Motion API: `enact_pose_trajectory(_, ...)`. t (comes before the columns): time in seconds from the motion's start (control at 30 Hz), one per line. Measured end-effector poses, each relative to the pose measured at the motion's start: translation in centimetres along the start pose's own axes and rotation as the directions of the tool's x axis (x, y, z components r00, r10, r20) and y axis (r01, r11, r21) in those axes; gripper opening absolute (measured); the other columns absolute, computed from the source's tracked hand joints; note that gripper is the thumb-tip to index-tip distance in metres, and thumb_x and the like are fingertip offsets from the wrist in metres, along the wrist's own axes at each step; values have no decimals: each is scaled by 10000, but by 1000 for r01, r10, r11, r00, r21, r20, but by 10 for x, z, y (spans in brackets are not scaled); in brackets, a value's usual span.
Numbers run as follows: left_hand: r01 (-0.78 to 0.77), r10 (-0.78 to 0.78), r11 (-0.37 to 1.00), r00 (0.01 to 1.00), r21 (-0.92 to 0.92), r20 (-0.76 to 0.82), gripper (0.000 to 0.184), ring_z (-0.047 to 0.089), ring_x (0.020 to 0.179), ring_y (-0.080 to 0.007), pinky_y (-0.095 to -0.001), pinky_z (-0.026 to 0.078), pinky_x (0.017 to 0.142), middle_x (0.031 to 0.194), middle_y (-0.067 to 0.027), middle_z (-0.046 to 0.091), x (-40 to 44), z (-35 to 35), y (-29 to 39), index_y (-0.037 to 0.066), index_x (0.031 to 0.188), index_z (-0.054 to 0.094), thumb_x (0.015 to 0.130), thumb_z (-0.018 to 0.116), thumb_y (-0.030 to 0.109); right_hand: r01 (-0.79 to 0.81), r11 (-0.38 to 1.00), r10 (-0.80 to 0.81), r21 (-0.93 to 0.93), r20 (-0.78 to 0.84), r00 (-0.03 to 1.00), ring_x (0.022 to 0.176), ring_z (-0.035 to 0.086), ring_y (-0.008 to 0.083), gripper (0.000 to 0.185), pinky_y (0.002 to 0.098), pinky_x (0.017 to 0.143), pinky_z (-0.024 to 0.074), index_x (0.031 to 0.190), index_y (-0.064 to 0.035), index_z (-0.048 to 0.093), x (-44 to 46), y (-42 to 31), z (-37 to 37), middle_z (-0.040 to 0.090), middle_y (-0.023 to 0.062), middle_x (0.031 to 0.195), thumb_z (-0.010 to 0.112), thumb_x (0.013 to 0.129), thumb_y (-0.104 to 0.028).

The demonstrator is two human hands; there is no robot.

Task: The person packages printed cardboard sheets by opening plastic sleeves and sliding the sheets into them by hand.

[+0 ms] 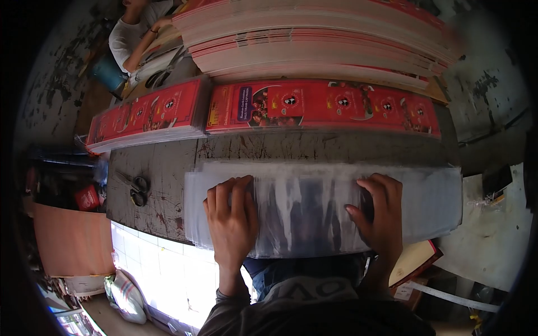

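Head view: clear plastic sheets (pixel 302 213) in a long stack, flat along the near side of a dark, scratched counter (pixel 154 168). Left hand (pixel 231 221) on left part of sheets, back up, fingers bent and close together, thumb mostly out of sight; unclear whether pinching anything. Right hand (pixel 384 215) on right part of sheets, wide between thumb and bent fingers, fingertips down, nothing visibly gripped. Between the hands, shiny film with whitish streaks; layers slightly uneven at left end.

Left of sheets, apart: black scissors (pixel 138 190), lying on counter, handles on the sheets' side. Beyond sheets, across a bare strip of counter: red printed packs in two piles, left pile (pixel 151 115) angled, right pile (pixel 325 106) long, inner ends close together. Behind right pile: tall stack (pixel 314 50), many layers, pale edges with red lines.

Upper left: other person, white sleeve (pixel 119 47), bent arm near tall stack; second scissors (pixel 162 75) close by; blue bucket (pixel 108 73) below elbow. Lower left: brown board (pixel 73 241), pale sack (pixel 126 297) below. Lower right: cream panel (pixel 413 263), red-edged, just beside right wrist. Bottom: dark shirt (pixel 314 313), pale lettering.
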State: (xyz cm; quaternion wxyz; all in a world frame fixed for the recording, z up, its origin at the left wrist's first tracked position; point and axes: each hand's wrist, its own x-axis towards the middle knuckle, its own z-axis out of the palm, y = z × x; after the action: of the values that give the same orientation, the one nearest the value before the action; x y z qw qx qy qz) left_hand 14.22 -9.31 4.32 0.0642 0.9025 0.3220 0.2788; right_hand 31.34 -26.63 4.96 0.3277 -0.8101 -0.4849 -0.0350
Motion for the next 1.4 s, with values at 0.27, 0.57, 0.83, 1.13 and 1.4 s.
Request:
enact_pose_trajectory(0.27,113,-113,993,993,27,-20,225,501,865,-235,-396,330,815,888,-102,497,-5,-3,4,48,994,568,778,608,97,27,997,-23,-77,49,999,984,416,302,348,456,892,341,1033,-106,553,1,0,-3,466,97,1019,681,737,-238)
enact_pose_trajectory(0.57,-213,158,965,939,-155,-307,205,537,691,-202,-456,297,918,736,-55,508,-13,-6,-7,82,845,458,753,640,106,102,986,-101,-135,13,995,958,516,227,292,511,973,222,849,-118,482,-2,2,0,523,25,933,700,719,-263)
enact_pose_trajectory(0.83,-297,260,954,874,-28,-410,266,489,643,-158,-478,290,870,696,-7,468,-26,2,-16,116,822,436,814,654,267,-54,984,46,-172,-51,998,910,506,223,358,521,982,207,897,-106,496,-3,-3,-3,523,16,904,684,721,-356)
enact_pose_trajectory(1.13,-91,85,995,981,-28,-174,242,480,753,-211,-522,223,993,786,-39,474,-8,-3,-9,47,806,476,805,620,242,-321,727,204,-606,-256,945,1121,454,197,365,564,1037,142,1040,-140,519,-27,57,-53,523,7,1080,661,760,-325)
enact_pose_trajectory(1.4,-43,38,998,993,-46,-109,229,498,844,-222,-534,161,1032,872,-48,498,-5,-3,-6,44,847,494,802,608,237,-93,810,-375,-580,-633,678,1335,185,377,1051,542,1059,180,1426,-146,-18,-11,53,-131,26,192,1469,628,716,-574)
